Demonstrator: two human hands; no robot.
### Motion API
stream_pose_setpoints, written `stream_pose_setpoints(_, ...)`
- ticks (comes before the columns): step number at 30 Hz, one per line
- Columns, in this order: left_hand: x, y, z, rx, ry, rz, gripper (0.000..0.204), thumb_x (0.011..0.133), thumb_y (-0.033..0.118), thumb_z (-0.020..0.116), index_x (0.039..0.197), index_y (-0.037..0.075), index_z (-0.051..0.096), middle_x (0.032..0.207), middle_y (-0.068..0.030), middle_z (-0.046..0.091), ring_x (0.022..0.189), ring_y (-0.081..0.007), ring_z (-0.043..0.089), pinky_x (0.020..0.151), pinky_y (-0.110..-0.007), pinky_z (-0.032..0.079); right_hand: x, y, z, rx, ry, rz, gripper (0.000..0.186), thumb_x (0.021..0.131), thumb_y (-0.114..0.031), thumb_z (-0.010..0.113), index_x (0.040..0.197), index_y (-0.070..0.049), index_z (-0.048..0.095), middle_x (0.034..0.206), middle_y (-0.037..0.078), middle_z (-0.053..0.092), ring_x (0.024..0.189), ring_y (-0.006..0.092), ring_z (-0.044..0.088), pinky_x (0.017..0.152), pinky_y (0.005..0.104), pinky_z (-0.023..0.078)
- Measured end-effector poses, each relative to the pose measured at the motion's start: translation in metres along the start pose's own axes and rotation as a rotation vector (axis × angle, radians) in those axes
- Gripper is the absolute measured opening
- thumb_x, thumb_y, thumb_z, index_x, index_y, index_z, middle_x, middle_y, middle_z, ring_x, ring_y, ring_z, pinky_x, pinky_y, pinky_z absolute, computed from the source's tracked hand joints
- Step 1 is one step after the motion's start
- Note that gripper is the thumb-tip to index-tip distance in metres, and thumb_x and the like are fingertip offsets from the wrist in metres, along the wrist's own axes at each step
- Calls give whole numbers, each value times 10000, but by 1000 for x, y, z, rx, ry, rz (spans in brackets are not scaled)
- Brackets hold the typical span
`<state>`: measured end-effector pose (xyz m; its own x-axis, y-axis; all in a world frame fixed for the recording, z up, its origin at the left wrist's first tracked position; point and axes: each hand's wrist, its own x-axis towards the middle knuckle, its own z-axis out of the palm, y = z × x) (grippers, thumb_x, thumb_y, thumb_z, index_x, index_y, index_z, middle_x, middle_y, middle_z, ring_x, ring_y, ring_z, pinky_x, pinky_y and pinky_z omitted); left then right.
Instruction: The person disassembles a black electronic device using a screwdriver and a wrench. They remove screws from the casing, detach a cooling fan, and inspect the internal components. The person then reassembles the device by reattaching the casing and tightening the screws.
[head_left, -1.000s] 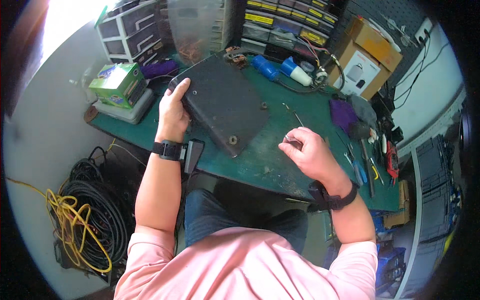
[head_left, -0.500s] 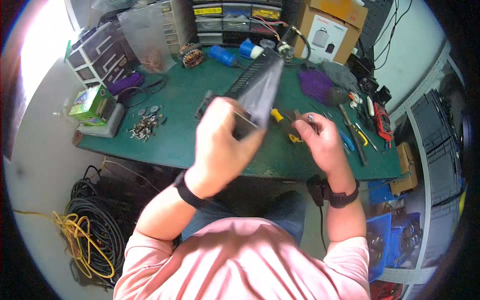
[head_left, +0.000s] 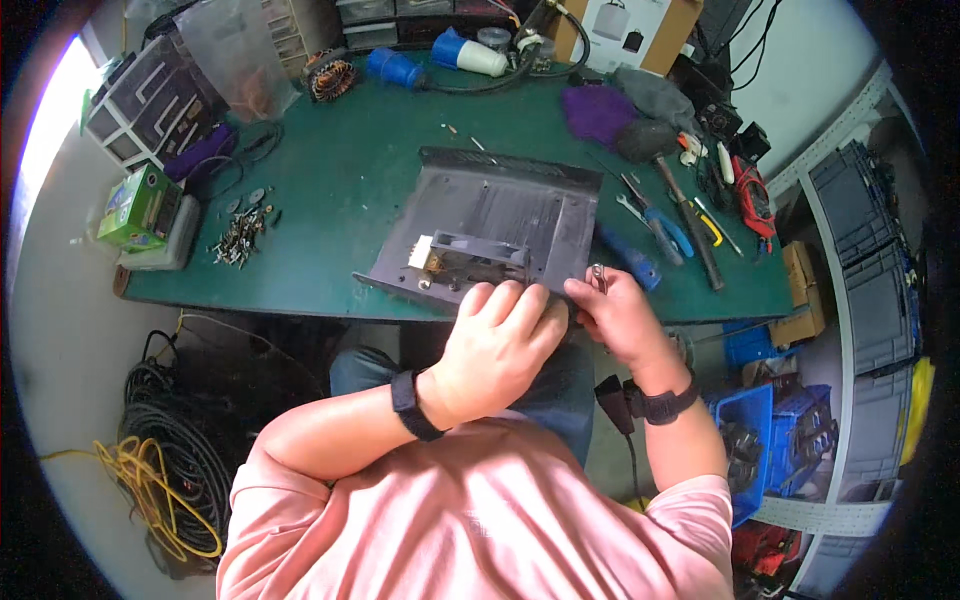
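Observation:
A black bent-metal cover (head_left: 500, 205) lies on the green bench in front of me, its raised far wall slotted. Fixed near its front edge is a dark bracket (head_left: 480, 250) with a white block connector (head_left: 421, 252) at its left end. My left hand (head_left: 500, 340) is closed at the cover's front edge, knuckles up; its fingertips are hidden. Close to its right, my right hand (head_left: 622, 318) is closed around a small shiny metal tool (head_left: 599, 274), whose rounded end shows above the thumb; the rest is hidden.
Right of the cover lie a blue-handled tool (head_left: 630, 262), pliers (head_left: 672, 232), a hammer (head_left: 690, 220) and a red meter (head_left: 752, 200). A pile of screws (head_left: 240, 235) sits left. Blue plugs (head_left: 395, 68) and a wound coil (head_left: 330, 76) stand at the back.
The metal cover has come down from a raised, tilted position to lie on the bench. My left hand has moved down and right, next to my right hand, which still holds the metal tool.

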<state>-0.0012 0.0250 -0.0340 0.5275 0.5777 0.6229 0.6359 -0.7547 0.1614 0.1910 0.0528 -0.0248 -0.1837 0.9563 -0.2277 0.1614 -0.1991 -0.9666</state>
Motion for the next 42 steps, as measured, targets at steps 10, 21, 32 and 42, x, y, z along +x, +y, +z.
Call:
stream_pose_setpoints(10, -62, -89, -72, -32, 91, -429, 568, 592, 190, 843, 1081, -1, 626, 1168, -196, 572, 1099, -380, 534, 952, -449, 429, 4, 13, -4, 15, -5, 42, 292, 895, -300, 688, 757, -72, 569, 632, -41, 514, 575, 57, 454, 537, 239, 370)
stream_pose_setpoints(21, -63, -95, -40, 75, 36, -296, 454, 620, 106, 804, 1027, 15, 624, 1157, -179, 583, 1076, -368, 564, 922, -445, 460, 1, 17, -4, -61, -23, 49, 245, 949, -242, 610, 811, -41, 592, 676, -54, 520, 615, 51, 441, 557, 243, 366)
stream_pose_setpoints(32, -70, -93, -29, 72, 113, -241, 427, 599, 28, 786, 993, 4, 624, 1070, -167, 621, 959, -358, 610, 828, -419, 509, -44, -11, -37, -505, 283, -311, 283, 977, -195, 508, 844, 18, 639, 770, 71, 573, 723, 138, 532, 667, 294, 421)
stream_pose_setpoints(42, -71, -91, -28, 79, 112, -251, 406, 599, 23, 782, 971, 0, 623, 1082, -170, 620, 955, -357, 612, 822, -414, 511, -88, -23, -53, 57, 392, -273, 118, 939, -119, 606, 964, -6, 631, 721, 34, 618, 550, 62, 532, 478, 201, 422)
